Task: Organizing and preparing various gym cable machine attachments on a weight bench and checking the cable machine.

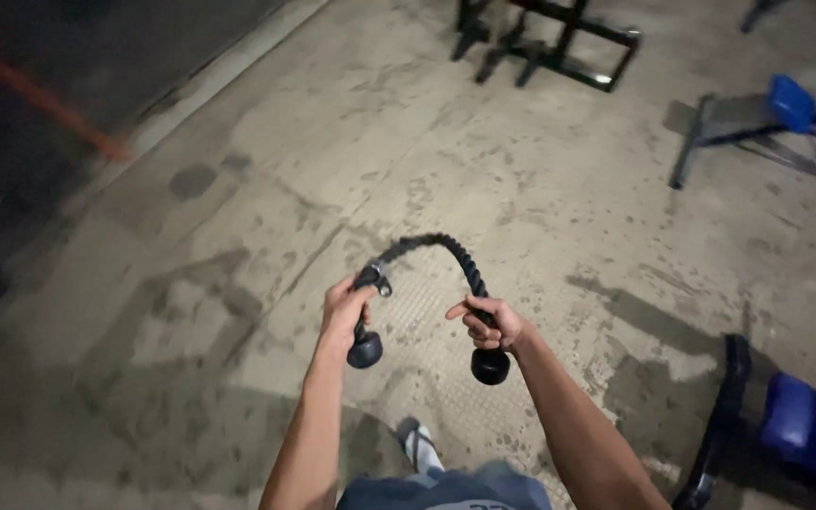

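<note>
I see a stained, blotchy concrete floor point(238, 189) in dim light, darker toward the upper left where an orange stripe point(40, 94) crosses a dark surface. A black metal rack point(559, 42) stands at the top, and blue padded benches point(809, 425) sit along the right side.

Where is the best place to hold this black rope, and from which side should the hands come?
Grip the rope near each end, just above the round end knobs, as the left hand and right hand do now. Come from the outer sides, one hand on each leg. The rope arches upward in the middle and the knobs probably stop the hands from sliding off.
</note>
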